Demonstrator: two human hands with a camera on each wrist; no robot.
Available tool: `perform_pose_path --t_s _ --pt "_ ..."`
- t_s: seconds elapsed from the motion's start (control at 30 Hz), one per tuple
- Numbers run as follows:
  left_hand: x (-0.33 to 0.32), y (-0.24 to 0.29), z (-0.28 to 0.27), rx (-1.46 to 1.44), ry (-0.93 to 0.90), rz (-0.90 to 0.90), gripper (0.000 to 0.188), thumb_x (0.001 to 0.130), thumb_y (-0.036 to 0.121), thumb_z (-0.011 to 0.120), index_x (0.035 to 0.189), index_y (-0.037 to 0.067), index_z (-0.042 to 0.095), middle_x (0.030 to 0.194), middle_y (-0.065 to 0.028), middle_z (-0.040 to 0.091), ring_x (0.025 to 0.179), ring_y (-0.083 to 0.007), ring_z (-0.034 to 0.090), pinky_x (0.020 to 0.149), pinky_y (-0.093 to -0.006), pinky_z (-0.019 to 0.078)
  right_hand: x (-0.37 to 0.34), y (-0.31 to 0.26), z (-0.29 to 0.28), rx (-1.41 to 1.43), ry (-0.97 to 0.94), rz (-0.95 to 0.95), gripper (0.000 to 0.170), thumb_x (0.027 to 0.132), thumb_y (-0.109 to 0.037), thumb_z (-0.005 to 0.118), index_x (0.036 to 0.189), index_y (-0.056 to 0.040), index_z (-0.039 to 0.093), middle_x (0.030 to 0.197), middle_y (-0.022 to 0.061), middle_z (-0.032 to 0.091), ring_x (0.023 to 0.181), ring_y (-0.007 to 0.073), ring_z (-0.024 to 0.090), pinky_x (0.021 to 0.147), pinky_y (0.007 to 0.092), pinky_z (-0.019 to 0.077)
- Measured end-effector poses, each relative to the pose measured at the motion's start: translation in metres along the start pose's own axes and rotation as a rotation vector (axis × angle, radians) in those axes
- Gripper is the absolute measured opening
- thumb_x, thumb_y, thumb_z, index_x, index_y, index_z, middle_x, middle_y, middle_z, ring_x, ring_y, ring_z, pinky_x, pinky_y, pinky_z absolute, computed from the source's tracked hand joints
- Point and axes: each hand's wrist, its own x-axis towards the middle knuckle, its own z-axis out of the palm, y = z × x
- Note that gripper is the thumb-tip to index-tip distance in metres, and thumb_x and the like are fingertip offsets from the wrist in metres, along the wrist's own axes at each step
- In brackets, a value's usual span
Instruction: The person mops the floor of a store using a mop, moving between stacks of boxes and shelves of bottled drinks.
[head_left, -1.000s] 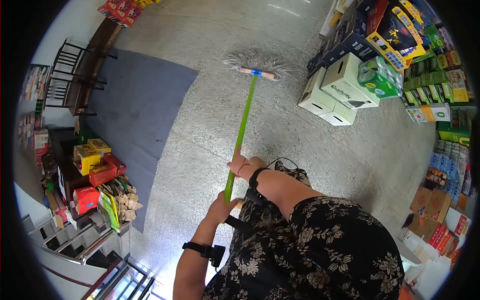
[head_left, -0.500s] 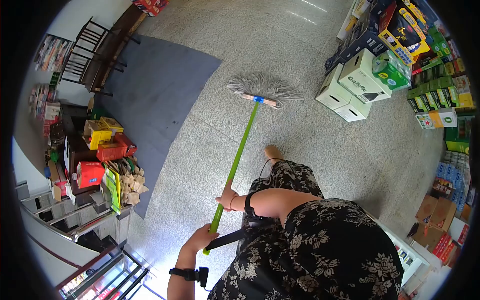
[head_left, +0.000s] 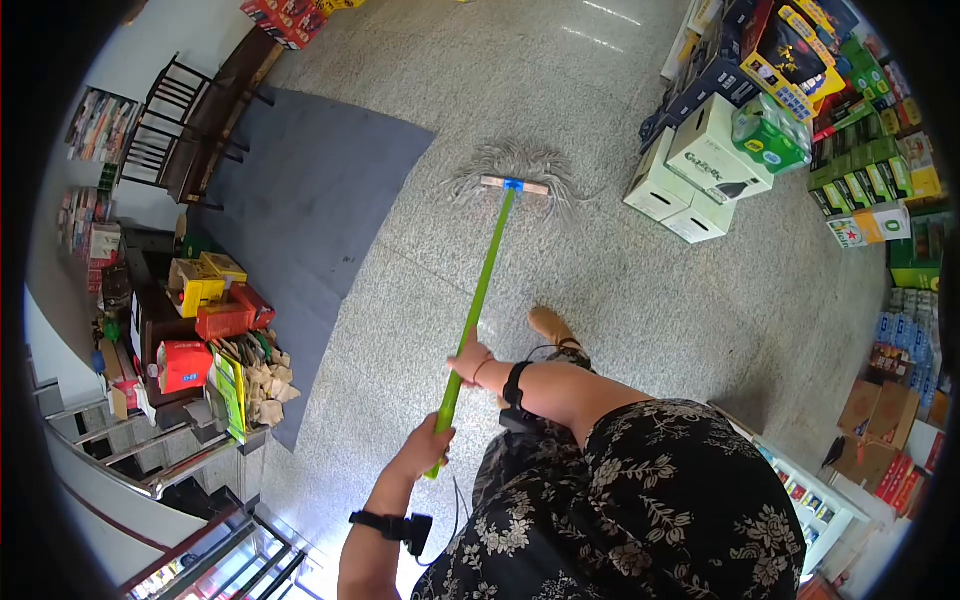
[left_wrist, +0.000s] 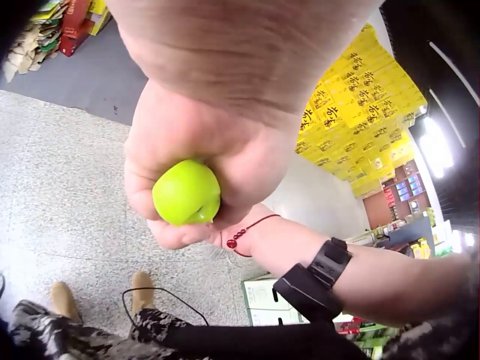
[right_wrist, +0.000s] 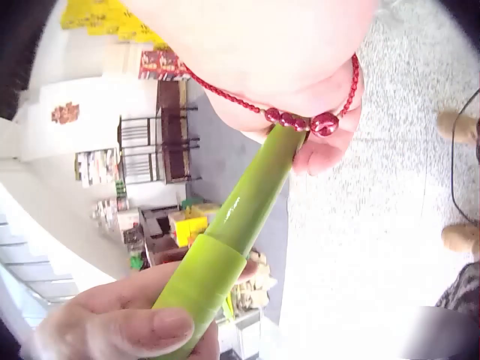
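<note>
A mop with a long green handle [head_left: 488, 275] slants away from me across the floor. Its grey string head [head_left: 520, 158] lies spread on the floor, strands curling around both ends of the wooden bar with its blue clamp [head_left: 513, 185]. My left hand [head_left: 425, 449] grips the handle close to its top end; the rounded green end cap [left_wrist: 186, 193] pokes out of that fist in the left wrist view. Further down the handle, my right hand [head_left: 471, 364] is wrapped around it. Between both hands a thicker green sleeve [right_wrist: 202, 274] shows in the right wrist view.
White-green cartons [head_left: 690, 175] are stacked right of the mop head, beside shelves of packaged goods. On the left lie a dark grey mat [head_left: 300, 200], a dark wooden bench [head_left: 215, 130] and yellow and red boxes [head_left: 200, 285]. My foot [head_left: 549, 322] stands below the mop.
The mop was first drawn back toward me, then pushed forward a little, both hands moving with it. Its strands, earlier trailing on the far side, now curl round the bar's ends.
</note>
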Motion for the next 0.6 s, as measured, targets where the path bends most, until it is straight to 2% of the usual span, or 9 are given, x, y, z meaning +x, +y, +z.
perform_pose_path --t_s 0.07,0.13,0.2,0.27,0.33,0.37,0.47,0.57,0.6 --pt "0.029 0.053 0.006 0.029 0.002 0.017 0.027 0.086 0.019 0.052 0.105 0.002 0.044 0.063 -0.0056 0.048 0.048 -0.0142 0.047 0.044 -0.0280 0.0403 0.036 -0.010 -0.038 0.006 0.075 -0.001 0.030 0.079 -0.021 0.055 0.090 0.0063 0.051 0.051 0.0116 0.056 0.036 0.0197 0.054 0.032 0.0320 0.0427" --pt "0.067 0.091 0.007 0.045 -0.004 0.058 0.027 0.086 0.020 0.052 0.104 0.001 0.045 0.066 -0.0070 0.050 0.050 -0.0150 0.049 0.044 -0.0285 0.0413 0.043 -0.043 -0.092 -0.061 0.208 -0.056 0.032 0.079 -0.023 0.056 0.091 0.0062 0.052 0.053 0.0118 0.057 0.038 0.0194 0.055 0.033 0.0311 0.0438" --pt "0.105 0.131 0.010 0.049 -0.005 0.083 0.029 0.086 0.022 0.053 0.104 0.001 0.046 0.067 -0.0093 0.052 0.051 -0.0167 0.051 0.046 -0.0304 0.0432 0.083 -0.058 -0.136 -0.043 0.184 -0.013 0.038 0.080 -0.023 0.056 0.103 0.0057 0.048 0.060 0.0126 0.060 0.042 0.0194 0.057 0.035 0.0303 0.0459" --pt "0.129 0.182 0.010 0.067 0.011 0.113 0.029 0.085 0.024 0.053 0.102 0.000 0.047 0.068 -0.0093 0.052 0.053 -0.0167 0.051 0.047 -0.0305 0.0443 0.084 -0.093 -0.179 0.029 0.286 -0.009 0.042 0.081 -0.023 0.058 0.109 0.0055 0.045 0.067 0.0142 0.061 0.047 0.0195 0.059 0.037 0.0299 0.0475" --pt "0.146 0.222 0.008 0.058 0.014 0.141 0.030 0.085 0.024 0.053 0.101 0.000 0.048 0.069 -0.0091 0.052 0.055 -0.0166 0.051 0.048 -0.0304 0.0447 0.106 -0.122 -0.215 0.000 0.224 0.104 0.036 0.079 -0.019 0.061 0.110 -0.0047 0.047 0.068 0.0130 0.058 0.051 0.0216 0.057 0.037 0.0320 0.0477" --pt "0.149 0.240 0.006 0.051 0.008 0.153 0.028 0.086 0.024 0.052 0.101 0.000 0.048 0.068 -0.0073 0.050 0.056 -0.0150 0.049 0.048 -0.0290 0.0434 0.117 -0.129 -0.229 -0.001 0.221 0.109 0.036 0.079 -0.019 0.061 0.110 -0.0047 0.047 0.068 0.0130 0.058 0.051 0.0216 0.057 0.037 0.0320 0.0477" --pt "0.162 0.262 0.006 0.029 0.010 0.177 0.029 0.085 0.024 0.051 0.101 -0.001 0.048 0.069 -0.0070 0.050 0.057 -0.0146 0.049 0.048 -0.0286 0.0431 0.134 -0.137 -0.255 0.015 0.135 0.133 0.029 0.080 -0.018 0.060 0.102 -0.0013 0.050 0.069 0.0130 0.059 0.048 0.0213 0.057 0.037 0.0320 0.0480" --pt "0.166 0.260 0.008 0.010 0.022 0.181 0.032 0.085 0.025 0.051 0.101 -0.002 0.048 0.070 -0.0086 0.052 0.057 -0.0156 0.050 0.048 -0.0294 0.0437 0.132 -0.137 -0.254 0.015 0.234 0.092 0.044 0.081 -0.020 0.059 0.116 -0.0004 0.042 0.071 0.0140 0.060 0.048 0.0211 0.057 0.038 0.0321 0.0489" --pt "0.165 0.254 0.008 0.009 0.020 0.170 0.032 0.085 0.025 0.051 0.102 -0.002 0.048 0.070 -0.0086 0.052 0.056 -0.0154 0.050 0.047 -0.0293 0.0433 0.132 -0.132 -0.249 0.025 0.227 0.075 0.056 0.081 -0.020 0.061 0.123 -0.0023 0.029 0.072 0.0155 0.060 0.047 0.0209 0.058 0.037 0.0308 0.0483"
